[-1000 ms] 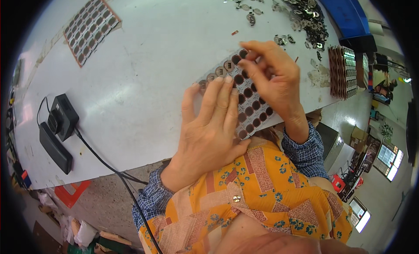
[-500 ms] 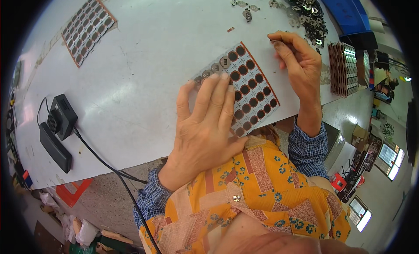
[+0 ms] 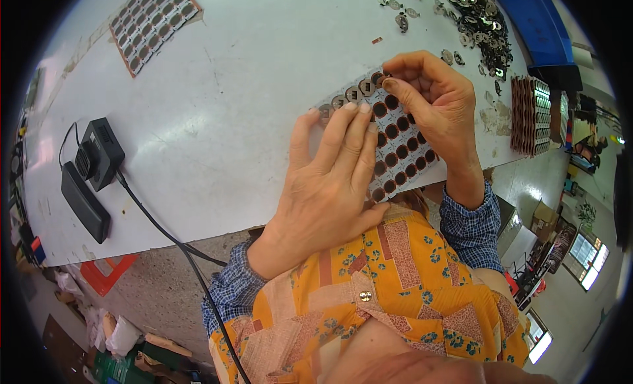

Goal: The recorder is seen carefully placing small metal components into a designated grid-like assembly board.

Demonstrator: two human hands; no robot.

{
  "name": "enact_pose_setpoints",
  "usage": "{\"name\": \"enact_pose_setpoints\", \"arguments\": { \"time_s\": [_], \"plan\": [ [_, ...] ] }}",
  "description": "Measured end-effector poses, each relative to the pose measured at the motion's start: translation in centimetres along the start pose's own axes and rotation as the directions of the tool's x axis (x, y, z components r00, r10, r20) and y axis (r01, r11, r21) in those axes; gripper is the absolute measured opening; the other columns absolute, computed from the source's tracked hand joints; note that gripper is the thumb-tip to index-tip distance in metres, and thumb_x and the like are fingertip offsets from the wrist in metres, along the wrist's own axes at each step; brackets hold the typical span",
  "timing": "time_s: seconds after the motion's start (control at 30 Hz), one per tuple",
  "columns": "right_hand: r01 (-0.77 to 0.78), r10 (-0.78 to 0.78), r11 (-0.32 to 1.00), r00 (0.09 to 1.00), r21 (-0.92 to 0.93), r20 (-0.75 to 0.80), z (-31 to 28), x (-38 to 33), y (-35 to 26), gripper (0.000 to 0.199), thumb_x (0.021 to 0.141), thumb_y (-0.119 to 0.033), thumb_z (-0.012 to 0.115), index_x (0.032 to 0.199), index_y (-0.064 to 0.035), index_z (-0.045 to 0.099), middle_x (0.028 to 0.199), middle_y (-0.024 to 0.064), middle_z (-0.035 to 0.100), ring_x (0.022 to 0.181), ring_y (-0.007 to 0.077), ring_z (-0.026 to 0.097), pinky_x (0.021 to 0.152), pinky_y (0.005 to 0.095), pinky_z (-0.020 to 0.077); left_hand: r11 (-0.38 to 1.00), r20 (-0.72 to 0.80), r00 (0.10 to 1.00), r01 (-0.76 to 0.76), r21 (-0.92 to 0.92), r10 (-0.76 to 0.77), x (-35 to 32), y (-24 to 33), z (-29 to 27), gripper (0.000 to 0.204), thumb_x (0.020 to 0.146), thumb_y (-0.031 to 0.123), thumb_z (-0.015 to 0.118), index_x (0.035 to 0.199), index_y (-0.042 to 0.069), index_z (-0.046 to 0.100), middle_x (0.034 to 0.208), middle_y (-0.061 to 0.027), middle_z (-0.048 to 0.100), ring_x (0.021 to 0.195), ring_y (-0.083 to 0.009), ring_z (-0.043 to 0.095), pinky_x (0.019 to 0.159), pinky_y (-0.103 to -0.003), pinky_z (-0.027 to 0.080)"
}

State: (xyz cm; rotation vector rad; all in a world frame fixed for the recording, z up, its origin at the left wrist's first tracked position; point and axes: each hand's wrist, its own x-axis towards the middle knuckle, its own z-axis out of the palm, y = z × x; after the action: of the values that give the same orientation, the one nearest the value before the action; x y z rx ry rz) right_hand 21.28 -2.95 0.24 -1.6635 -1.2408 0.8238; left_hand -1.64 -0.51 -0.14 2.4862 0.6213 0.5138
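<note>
A flat panel point(image 3: 397, 132) with rows of dark round spots and orange edges lies tilted on the table close to my body. My left hand point(image 3: 323, 179) rests flat across its left side, fingers stretched out, covering part of the rows. Along the far edge, several shiny round metal pieces point(image 3: 353, 94) sit on the spots, just past my left fingertips. My right hand point(image 3: 438, 103) is at the panel's far right corner, thumb and forefinger pinched over the end of that row. Whatever is between those fingertips is mostly hidden.
Loose metal pieces point(image 3: 484, 31) are heaped at the far right, beside a blue bin point(image 3: 537, 24). A stack of panels point(image 3: 531, 117) stands at the right edge. Another panel point(image 3: 153, 24) lies far left. A black device point(image 3: 99, 153) with a cable point(image 3: 155, 216) is at left.
My right hand has moved left from beside the heap onto the panel's far corner. My left hand stays flat on the panel. The whole view has shifted slightly.
</note>
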Motion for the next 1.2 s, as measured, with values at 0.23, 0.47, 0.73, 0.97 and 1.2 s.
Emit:
{"name": "enact_pose_setpoints", "arguments": {
  "time_s": [0.23, 0.47, 0.73, 0.97, 1.2],
  "plan": [
    [0.196, -0.184, 0.975, 0.976, -0.107, 0.115, -0.7, 0.9, 0.4, 0.017, 0.104, 0.005, 0.074, 0.118, 0.0000, 0.081, 0.102, 0.0017, 0.081, 0.093, 0.0067, 0.075, 0.081, 0.0200, 0.0571, 1.000, 0.004, 1.000, 0.002, -0.013, -0.002, 0.0, -0.1, -0.1, 0.096, 0.069, 0.047, 0.091, 0.141, -0.011, 0.066, 0.160, -0.0261, 0.058, 0.153, -0.0392, 0.050, 0.128, -0.063, 0.028],
    [0.007, 0.005, 0.983, 0.998, -0.185, 0.066, -0.7, 0.3, 0.5, 0.016, 0.103, 0.007, 0.074, 0.116, 0.0008, 0.081, 0.107, 0.0031, 0.078, 0.099, 0.0069, 0.075, 0.083, 0.0201, 0.0581, 1.000, 0.008, 1.000, 0.002, -0.028, -0.001, 0.0, 0.0, -0.1, 0.095, 0.069, 0.047, 0.091, 0.140, -0.011, 0.066, 0.160, -0.0263, 0.058, 0.153, -0.0394, 0.050, 0.129, -0.063, 0.028],
    [0.197, -0.166, 0.965, 0.970, -0.173, 0.176, -1.4, 1.3, 1.2, 0.013, 0.100, 0.005, 0.078, 0.112, 0.0013, 0.081, 0.101, -0.0007, 0.074, 0.085, 0.0025, 0.067, 0.073, 0.0173, 0.0518, 1.000, 0.005, 1.000, 0.007, 0.015, -0.007, 0.0, 0.1, 0.2, 0.097, 0.070, 0.050, 0.089, 0.141, -0.012, 0.066, 0.160, -0.0275, 0.058, 0.153, -0.0400, 0.050, 0.129, -0.062, 0.028],
    [0.205, -0.238, 0.914, 0.970, -0.349, -0.053, -1.8, 2.2, 0.9, 0.019, 0.101, 0.001, 0.077, 0.119, -0.0039, 0.083, 0.092, -0.0022, 0.077, 0.075, 0.0014, 0.063, 0.065, 0.0196, 0.0482, 1.000, 0.003, 1.000, -0.007, 0.016, 0.007, 0.0, 0.0, 0.2, 0.099, 0.070, 0.051, 0.089, 0.142, -0.012, 0.065, 0.160, -0.0276, 0.058, 0.153, -0.0408, 0.050, 0.129, -0.063, 0.028],
    [0.249, -0.373, 0.738, 0.925, -0.627, -0.071, -3.2, 6.5, 2.8, 0.027, 0.098, -0.006, 0.082, 0.125, -0.0070, 0.083, 0.096, 0.0009, 0.077, 0.068, 0.0053, 0.060, 0.062, 0.0232, 0.0493, 1.000, -0.004, 1.000, -0.012, 0.015, 0.012, -0.1, -0.1, 0.2, 0.099, 0.072, 0.050, 0.089, 0.145, -0.011, 0.063, 0.161, -0.0274, 0.058, 0.154, -0.0408, 0.050, 0.130, -0.062, 0.027]
  ]
}}
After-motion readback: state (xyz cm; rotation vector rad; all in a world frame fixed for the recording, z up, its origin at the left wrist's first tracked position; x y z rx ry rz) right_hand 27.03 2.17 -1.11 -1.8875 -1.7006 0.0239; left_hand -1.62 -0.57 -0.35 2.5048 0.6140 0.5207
